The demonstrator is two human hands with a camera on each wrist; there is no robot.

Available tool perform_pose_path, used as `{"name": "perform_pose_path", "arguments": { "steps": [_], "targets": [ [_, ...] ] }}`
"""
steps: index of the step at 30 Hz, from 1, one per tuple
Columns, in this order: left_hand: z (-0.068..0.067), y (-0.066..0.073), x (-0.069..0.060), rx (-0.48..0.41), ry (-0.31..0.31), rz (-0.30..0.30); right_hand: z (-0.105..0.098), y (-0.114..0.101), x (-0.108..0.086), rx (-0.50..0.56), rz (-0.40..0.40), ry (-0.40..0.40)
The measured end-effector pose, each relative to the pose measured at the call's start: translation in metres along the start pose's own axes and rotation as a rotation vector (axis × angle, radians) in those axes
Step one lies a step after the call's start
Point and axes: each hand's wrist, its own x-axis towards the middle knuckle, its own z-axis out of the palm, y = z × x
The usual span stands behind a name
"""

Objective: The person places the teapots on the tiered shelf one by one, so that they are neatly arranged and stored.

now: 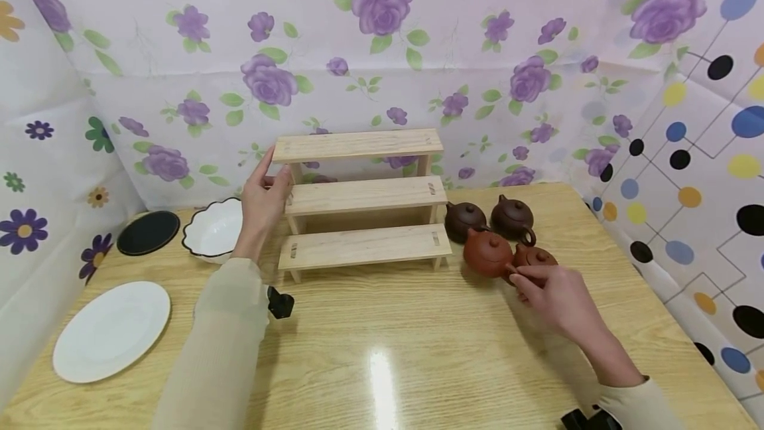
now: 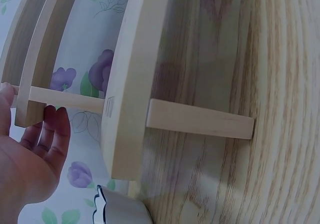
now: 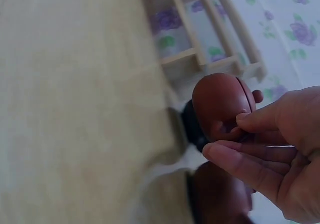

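A three-step wooden shelf [image 1: 364, 195] stands against the back cloth. My left hand [image 1: 264, 199] grips its left end near the upper steps; in the left wrist view the thumb and curled fingers [image 2: 61, 134] lie on either side of the wood. My right hand [image 1: 558, 297] pinches the handle of a reddish-brown teapot [image 1: 487, 255], lid on, spout toward the shelf. In the right wrist view this teapot [image 3: 220, 101] appears raised off the table. A second reddish teapot [image 1: 537, 256] sits behind the right fingers, partly hidden. Two dark brown teapots [image 1: 465, 221] [image 1: 512, 217] stand just behind.
On the left of the wood-grain table [image 1: 370, 337] are a white plate [image 1: 112, 332], a black round dish [image 1: 148, 233] and a white scalloped bowl [image 1: 213, 229] with a dark rim. Patterned cloths [image 1: 382, 71] enclose the back and both sides.
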Motion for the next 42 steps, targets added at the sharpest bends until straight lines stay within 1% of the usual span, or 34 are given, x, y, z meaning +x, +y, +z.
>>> {"name": "perform_pose_path", "arguments": {
  "steps": [4, 8, 13, 16, 19, 27, 32, 36, 42],
  "targets": [
    [-0.001, 0.001, 0.001, -0.003, 0.001, -0.004, -0.015, -0.005, 0.005, -0.014, -0.009, 0.013],
    [-0.003, 0.003, 0.001, -0.005, 0.003, -0.003, -0.025, -0.01, 0.012, -0.013, -0.017, 0.012],
    [-0.003, 0.004, 0.002, -0.006, 0.006, 0.004, -0.03, -0.016, 0.02, 0.009, -0.044, 0.03],
    [-0.004, 0.003, 0.003, -0.009, 0.007, 0.007, -0.03, -0.02, 0.025, 0.057, -0.063, 0.024],
    [-0.004, 0.003, 0.003, -0.01, 0.008, 0.009, -0.029, -0.024, 0.031, 0.144, -0.06, -0.006],
    [-0.006, 0.004, 0.003, -0.008, 0.01, 0.001, -0.025, -0.038, 0.051, 0.463, 0.011, -0.098],
    [-0.005, 0.0, 0.003, -0.01, 0.013, -0.005, -0.018, -0.048, 0.064, 0.633, -0.002, -0.118],
    [-0.004, 0.0, 0.001, -0.005, 0.015, -0.002, -0.013, -0.056, 0.074, 0.711, -0.035, -0.113],
    [-0.001, 0.001, 0.0, -0.012, -0.001, -0.002, -0.007, -0.068, 0.089, 0.771, -0.057, -0.125]
  ]
}}
